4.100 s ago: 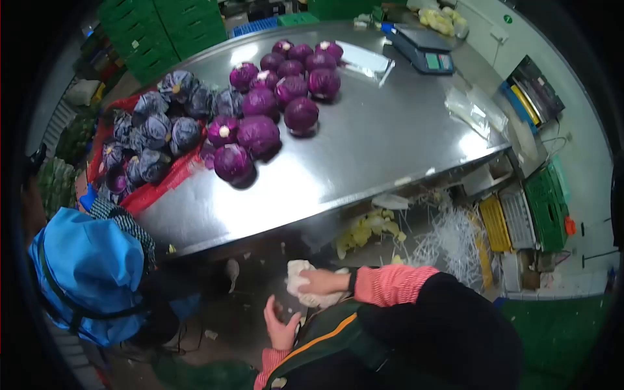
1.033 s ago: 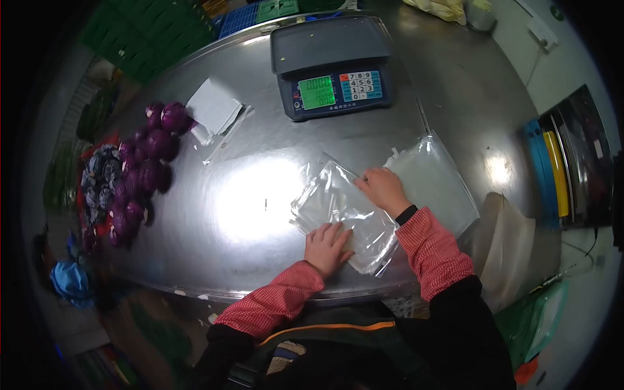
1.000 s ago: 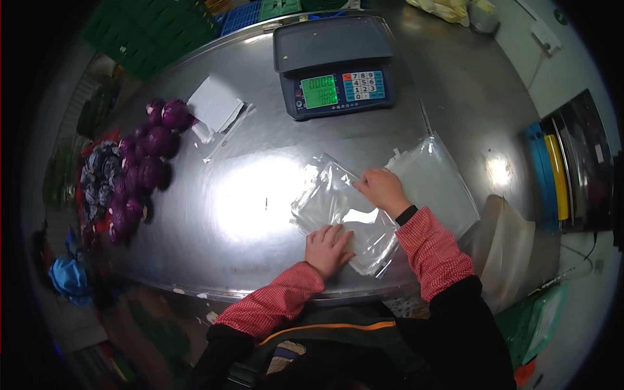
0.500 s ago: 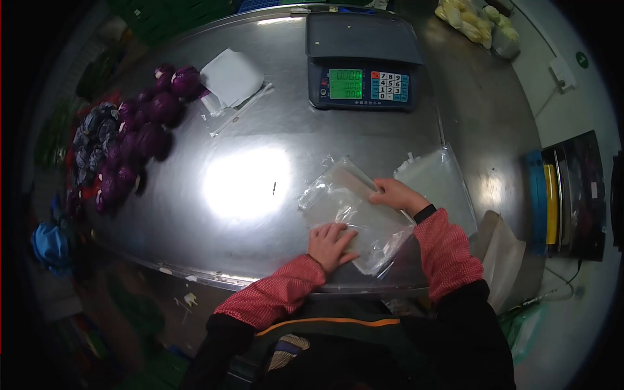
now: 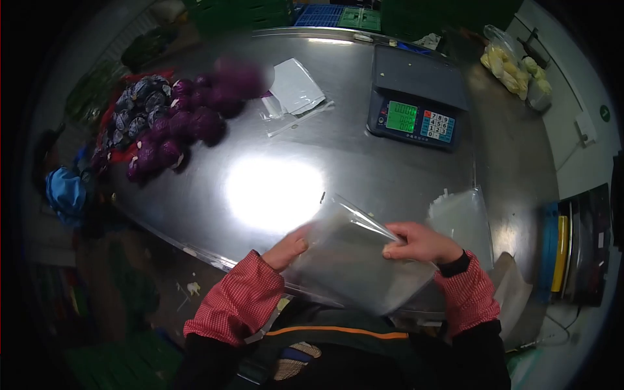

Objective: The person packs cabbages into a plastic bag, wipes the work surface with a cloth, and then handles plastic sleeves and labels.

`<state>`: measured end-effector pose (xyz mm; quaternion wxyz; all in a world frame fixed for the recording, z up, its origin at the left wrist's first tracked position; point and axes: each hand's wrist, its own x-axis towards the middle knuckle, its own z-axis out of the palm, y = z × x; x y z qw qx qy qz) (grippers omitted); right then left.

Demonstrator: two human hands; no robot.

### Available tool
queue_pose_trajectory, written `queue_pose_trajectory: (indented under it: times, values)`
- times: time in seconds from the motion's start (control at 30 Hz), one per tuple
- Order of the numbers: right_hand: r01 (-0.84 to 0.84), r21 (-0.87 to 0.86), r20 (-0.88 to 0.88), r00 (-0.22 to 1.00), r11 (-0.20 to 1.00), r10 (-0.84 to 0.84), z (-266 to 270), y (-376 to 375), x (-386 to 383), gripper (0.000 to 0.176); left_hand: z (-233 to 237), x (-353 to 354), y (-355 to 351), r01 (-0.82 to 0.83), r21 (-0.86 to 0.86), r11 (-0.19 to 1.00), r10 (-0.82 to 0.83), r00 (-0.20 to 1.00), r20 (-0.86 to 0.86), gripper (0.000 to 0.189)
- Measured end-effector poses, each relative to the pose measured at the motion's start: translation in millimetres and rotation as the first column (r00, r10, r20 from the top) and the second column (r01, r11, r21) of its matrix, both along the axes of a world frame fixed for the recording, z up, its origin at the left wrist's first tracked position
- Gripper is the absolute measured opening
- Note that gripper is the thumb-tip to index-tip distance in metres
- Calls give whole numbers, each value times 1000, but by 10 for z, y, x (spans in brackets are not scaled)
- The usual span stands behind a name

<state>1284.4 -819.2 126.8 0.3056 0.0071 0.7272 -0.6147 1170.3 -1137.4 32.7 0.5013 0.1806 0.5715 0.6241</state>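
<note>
A clear plastic bag, possibly a stack of several, is held up near the table's front edge and partly blurred. My right hand grips its upper right side, thumb on top. On the opposite edge, my left hand closes with its thumb over the plastic and its other fingers hidden. More flat clear bags lie on the table just beyond my right hand. Both forearms wear red checked sleeves.
On the metal table, purple cabbages are piled at the left beside dark wrapped ones. White sheets lie at the back middle. A lit scale stands at the back right, with bagged yellowish produce beyond.
The plastic has come up off the table, and both hands now hold it from opposite sides. My left hand moved from lying on it to its left edge. The camera view has shifted.
</note>
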Motion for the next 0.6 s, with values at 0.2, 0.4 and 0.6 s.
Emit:
queue_pose_trajectory:
  times: [0.2, 0.4, 0.6]
  values:
    - [-114, 217, -117, 983, 970, 142, -1148, -181, -410, 31, -584, 307, -286, -132, -261, 956, 215, 921, 325, 69]
    - [-155, 232, -17, 986, 960, 163, -1361, -219, -563, 37, -993, 351, -167, -215, -282, 935, 280, 936, 215, 52]
    - [-128, 263, 80, 991, 956, 110, -1536, -55, -398, 32, -1212, 519, -211, -225, -334, 915, 220, 974, -55, 48]
